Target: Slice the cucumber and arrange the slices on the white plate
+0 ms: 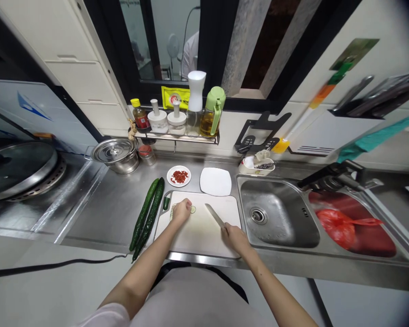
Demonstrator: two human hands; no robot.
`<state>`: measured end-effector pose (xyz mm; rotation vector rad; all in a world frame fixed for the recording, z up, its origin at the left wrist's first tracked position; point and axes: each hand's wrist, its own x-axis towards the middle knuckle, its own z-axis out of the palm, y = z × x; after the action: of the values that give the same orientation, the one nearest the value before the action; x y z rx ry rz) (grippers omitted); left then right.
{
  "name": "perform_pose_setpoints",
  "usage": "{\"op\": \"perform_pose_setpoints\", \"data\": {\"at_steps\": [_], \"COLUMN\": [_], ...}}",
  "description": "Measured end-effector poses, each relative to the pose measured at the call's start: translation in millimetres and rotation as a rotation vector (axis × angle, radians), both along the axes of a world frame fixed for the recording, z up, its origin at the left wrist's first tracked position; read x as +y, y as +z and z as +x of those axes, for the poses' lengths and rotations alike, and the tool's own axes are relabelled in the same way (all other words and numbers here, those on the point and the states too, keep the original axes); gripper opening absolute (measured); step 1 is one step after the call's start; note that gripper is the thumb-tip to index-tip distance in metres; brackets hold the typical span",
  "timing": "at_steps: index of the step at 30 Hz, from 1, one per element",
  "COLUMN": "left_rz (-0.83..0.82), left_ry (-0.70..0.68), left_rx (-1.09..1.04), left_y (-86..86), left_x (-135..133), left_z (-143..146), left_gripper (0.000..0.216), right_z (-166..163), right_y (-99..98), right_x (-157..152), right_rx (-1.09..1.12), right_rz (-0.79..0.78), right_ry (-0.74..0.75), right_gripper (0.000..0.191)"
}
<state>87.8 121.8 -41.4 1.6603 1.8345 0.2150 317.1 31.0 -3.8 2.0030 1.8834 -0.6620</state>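
Note:
On the white cutting board [204, 236], my left hand [182, 210] is closed with its fingers curled; what they hold, if anything, is hidden. A round cucumber slice [193, 209] lies right at its fingertips. More pale cucumber slices [172, 212] show partly from under its left side. My right hand [234, 237] grips the handle of a kitchen knife [215, 215], whose blade points up and left over the board, apart from the slices. A short cucumber end piece [166, 202] sits at the board's upper left corner. Two whole cucumbers [146, 220] lie left of the board.
Behind the board are a small plate of chopped red chili [179, 175] and a white square plate [215, 181]. A sink [279, 213] is on the right, with a red plastic bag [337, 227] in its second basin. A lidded steel pot [117, 154] stands back left, below a seasoning shelf [180, 136].

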Motion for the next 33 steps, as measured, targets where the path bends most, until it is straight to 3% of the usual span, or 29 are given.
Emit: {"op": "perform_pose_setpoints", "data": {"at_steps": [8,15,26,33], "left_rz": [-0.028,0.047,-0.011,-0.031], "left_ry": [0.014,-0.035,-0.033,-0.042], "left_rx": [-0.050,0.048,0.103,0.136], "left_y": [-10.8,-16.4,-18.3,-15.4], "left_x": [-14,-19,-10,-6], "left_z": [10,13,7,8], "left_gripper": [0.021,0.019,0.013,0.011], "right_z": [-1,-1,-11,-15], "right_y": [2.0,5.8,11.5,12.4], "right_x": [0,0,-18,-21], "right_rx": [0.010,0.020,0.021,0.026], "right_rz": [-0.001,-0.013,0.005,0.000], "right_ry": [0.007,0.013,0.156,0.166], "right_gripper": [0.032,0.033,0.032,0.032]}}
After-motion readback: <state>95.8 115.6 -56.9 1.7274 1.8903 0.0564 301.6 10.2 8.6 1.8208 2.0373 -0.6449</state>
